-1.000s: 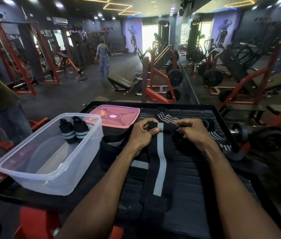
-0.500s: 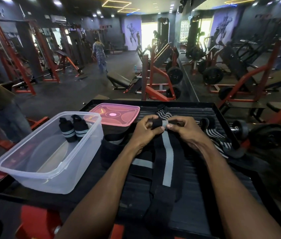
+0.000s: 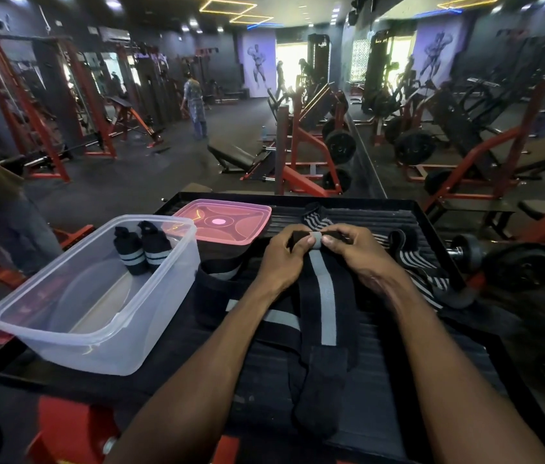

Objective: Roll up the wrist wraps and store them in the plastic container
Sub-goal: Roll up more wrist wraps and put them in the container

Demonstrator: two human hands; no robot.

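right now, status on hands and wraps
Left hand and right hand pinch the wrap top, roll just begun. Two rolled wraps in container. Nothing blocking.

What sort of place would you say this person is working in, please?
Almost certainly a gym: red-framed weight machines loaded with black plates fill the floor, a dumbbell lies at right, and bodybuilder murals mark the far wall.

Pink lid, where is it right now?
In the head view the pink lid lies flat at the far left of the black tray, just behind the clear plastic container and left of the two hands.
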